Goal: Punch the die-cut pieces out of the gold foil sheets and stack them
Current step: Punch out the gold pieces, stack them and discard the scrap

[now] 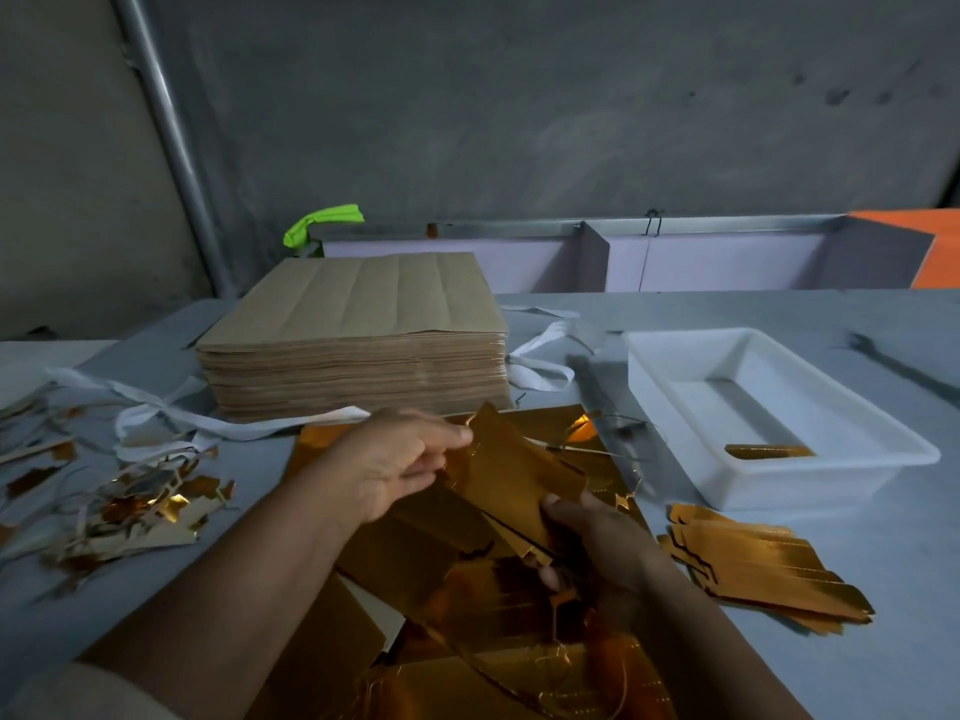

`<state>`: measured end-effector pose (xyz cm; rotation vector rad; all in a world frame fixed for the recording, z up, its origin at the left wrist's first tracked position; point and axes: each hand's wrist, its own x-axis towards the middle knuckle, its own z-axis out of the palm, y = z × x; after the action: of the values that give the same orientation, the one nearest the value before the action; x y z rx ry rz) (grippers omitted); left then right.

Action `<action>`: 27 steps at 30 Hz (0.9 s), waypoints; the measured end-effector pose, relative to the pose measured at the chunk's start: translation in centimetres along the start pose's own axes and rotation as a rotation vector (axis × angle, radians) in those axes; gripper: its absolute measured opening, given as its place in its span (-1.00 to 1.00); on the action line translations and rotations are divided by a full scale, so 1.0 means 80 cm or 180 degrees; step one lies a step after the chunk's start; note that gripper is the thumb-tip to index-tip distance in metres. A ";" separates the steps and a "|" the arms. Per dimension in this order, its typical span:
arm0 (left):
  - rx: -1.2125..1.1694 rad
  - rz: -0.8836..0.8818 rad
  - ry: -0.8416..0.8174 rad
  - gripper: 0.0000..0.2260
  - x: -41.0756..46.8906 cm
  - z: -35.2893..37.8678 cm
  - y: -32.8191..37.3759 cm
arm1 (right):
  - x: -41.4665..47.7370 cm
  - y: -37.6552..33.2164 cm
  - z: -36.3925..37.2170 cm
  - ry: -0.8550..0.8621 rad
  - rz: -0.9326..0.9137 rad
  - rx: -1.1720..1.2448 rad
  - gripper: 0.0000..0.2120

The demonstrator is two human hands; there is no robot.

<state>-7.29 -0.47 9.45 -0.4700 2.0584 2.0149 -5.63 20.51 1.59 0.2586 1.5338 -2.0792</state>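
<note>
- The left hand [400,462] pinches the far end of a bundle of punched gold foil pieces [511,478] between thumb and fingertips, the other fingers loosely curled.
- The right hand [587,543] closes on the near end of the same bundle from below, thumb on top; both hands hold it lifted and tilted above the gold foil sheets [550,662] spread on the table.
- The pieces look thin, light and springy, more like foil-faced card than loose foil; they should bend easily and crease if squeezed hard.
- The mirror face probably slides, so a bundle can fan out; a grip across both short ends, as now, seems the safest way to keep it square.
- Die-cut edges are narrow and notched, likely to snag on the torn waste webbing hanging just under the right hand.
- A stack of finished gold pieces [763,569] lies to the right on the grey table [893,662], near its edge, slightly fanned.
- A white plastic tray [779,480] stands beyond that stack, holding one small gold strip [769,451].
- A tall pile of brown card sheets [353,335] blocks the far side, touching the foil sheets' back edge.
- Foil scraps [140,517] and white strips [171,413] litter the left; the clearest path runs rightward, low over bare table toward the finished stack.
</note>
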 end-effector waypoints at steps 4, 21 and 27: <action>0.0016 -0.0407 0.0082 -0.52 0.023 0.013 -0.031 | -0.003 0.000 0.001 -0.0107 -0.0089 -0.0430 -0.73; 0.0599 -0.0245 -0.0776 -0.68 0.015 0.008 -0.048 | -0.001 -0.026 -0.011 0.0216 -0.0288 -0.1120 -0.31; 0.0785 -0.0257 -0.1006 -0.67 0.010 0.018 -0.049 | 0.005 -0.041 0.021 0.0548 -0.0416 -0.1450 -0.70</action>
<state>-6.61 0.87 5.51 -0.1715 2.0157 1.6380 -7.39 19.48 4.68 0.1726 2.1257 -1.7704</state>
